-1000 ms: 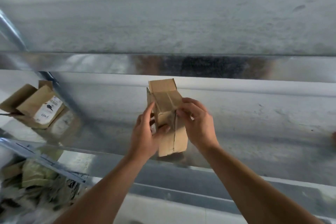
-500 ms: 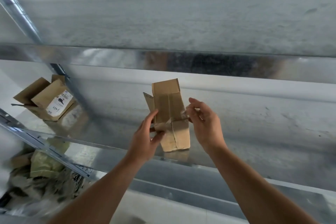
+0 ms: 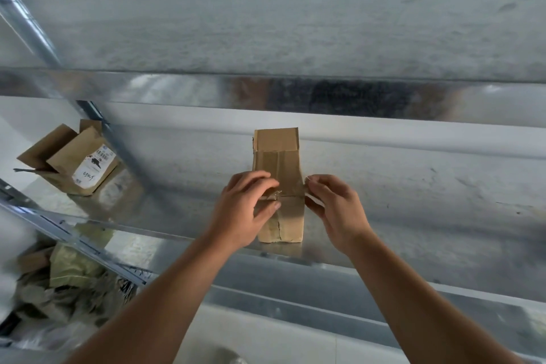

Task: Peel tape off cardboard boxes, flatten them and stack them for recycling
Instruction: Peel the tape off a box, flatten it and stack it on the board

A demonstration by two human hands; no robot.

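Note:
A small brown cardboard box [image 3: 279, 165] lies nearly flat on the shiny metal shelf [image 3: 413, 201], its top flap pointing away from me. Clear tape runs down its middle and across it. My left hand [image 3: 243, 210] rests on the box's left side, fingers curled over the taped seam with a crumpled bit of tape at the fingertips. My right hand [image 3: 334, 207] is at the box's right edge, thumb and fingers pinching the tape end there.
An opened cardboard box [image 3: 71, 161] with a white label sits on the shelf at the far left. Below the shelf at the lower left lies a heap of crumpled paper and cardboard scraps [image 3: 59, 284]. A diagonal metal brace [image 3: 32, 26] crosses the upper left.
The box was held up in the air between both hands; now it lies pressed down on the shelf. Both hands have moved to its middle seam.

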